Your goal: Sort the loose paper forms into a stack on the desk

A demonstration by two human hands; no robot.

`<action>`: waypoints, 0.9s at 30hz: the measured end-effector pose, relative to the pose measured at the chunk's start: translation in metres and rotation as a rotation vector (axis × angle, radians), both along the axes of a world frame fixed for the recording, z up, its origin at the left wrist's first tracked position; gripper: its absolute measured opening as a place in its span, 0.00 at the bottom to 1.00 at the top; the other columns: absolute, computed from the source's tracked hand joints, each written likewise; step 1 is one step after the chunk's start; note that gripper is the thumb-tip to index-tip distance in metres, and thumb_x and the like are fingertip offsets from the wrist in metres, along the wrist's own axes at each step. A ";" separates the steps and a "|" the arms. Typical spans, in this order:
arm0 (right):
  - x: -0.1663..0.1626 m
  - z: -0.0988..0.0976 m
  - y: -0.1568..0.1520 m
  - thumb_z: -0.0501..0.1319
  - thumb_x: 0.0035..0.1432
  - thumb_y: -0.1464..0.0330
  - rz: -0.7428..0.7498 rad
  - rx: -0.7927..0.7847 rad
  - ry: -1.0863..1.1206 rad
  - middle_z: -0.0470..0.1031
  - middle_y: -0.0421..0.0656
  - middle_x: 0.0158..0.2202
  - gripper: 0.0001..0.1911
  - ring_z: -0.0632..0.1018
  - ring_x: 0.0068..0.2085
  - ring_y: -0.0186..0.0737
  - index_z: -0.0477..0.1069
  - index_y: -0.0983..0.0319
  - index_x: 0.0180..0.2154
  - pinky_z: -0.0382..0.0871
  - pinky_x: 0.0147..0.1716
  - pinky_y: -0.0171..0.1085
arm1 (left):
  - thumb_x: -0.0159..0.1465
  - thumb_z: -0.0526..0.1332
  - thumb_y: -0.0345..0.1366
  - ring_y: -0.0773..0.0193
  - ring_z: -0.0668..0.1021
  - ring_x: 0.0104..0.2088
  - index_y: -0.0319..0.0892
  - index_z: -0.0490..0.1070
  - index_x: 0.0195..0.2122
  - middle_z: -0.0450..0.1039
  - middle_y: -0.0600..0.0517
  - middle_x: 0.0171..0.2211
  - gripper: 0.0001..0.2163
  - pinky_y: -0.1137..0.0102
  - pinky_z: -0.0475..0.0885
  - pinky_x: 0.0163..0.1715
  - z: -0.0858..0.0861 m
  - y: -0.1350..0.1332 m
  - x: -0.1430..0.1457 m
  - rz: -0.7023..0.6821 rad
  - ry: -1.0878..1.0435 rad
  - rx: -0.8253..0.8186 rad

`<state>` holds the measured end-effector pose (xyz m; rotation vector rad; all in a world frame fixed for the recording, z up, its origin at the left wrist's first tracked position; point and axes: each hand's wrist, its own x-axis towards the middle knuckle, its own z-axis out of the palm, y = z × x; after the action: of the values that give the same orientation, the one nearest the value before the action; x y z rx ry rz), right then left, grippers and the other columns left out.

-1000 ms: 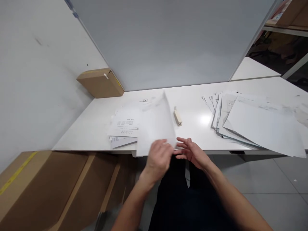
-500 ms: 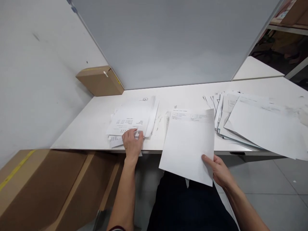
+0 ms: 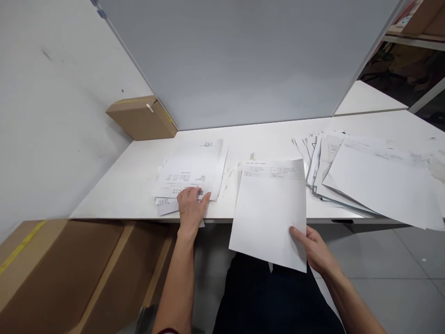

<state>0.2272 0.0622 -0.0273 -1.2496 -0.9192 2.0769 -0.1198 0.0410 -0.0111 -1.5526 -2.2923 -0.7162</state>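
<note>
My right hand (image 3: 317,249) pinches a printed sheet of paper (image 3: 267,211) at its lower right, thumb on top and fingers underneath. The sheet slopes over the table's front edge, with a small printed table near its far end. Whether more sheets lie under it, I cannot tell. My left hand (image 3: 192,208) rests on the near edge of a paper stack (image 3: 184,160) at the left, thumb spread from the bent fingers. Printed lines and a round stamp mark the stack's top sheet. Another sheet (image 3: 167,206) sticks out below it.
A fanned, untidy pile of papers (image 3: 382,185) covers the right of the white table (image 3: 114,185), overhanging its front. At the back left, a cardboard box (image 3: 142,119) leans by the wall. A grey panel (image 3: 243,65) rises behind the table. Large cartons (image 3: 62,273) stand below left.
My left thumb has spread a little away from the fingers on the stack. The right hand still holds its sheet, nearly unmoved. The view has shifted slightly.
</note>
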 end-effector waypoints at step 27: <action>0.000 -0.014 -0.005 0.62 0.53 0.59 -0.022 -0.001 0.054 0.79 0.47 0.37 0.19 0.79 0.35 0.47 0.72 0.64 0.43 0.71 0.33 0.41 | 0.48 0.64 0.44 0.68 0.69 0.21 0.40 0.72 0.20 0.71 0.54 0.19 0.11 0.73 0.61 0.22 0.048 0.011 -0.004 -0.031 -0.770 -0.290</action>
<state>0.2271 0.0572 -0.0409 -1.1929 -0.8761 2.0835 -0.1242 0.0521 0.0370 -1.6232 -3.0327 -1.1973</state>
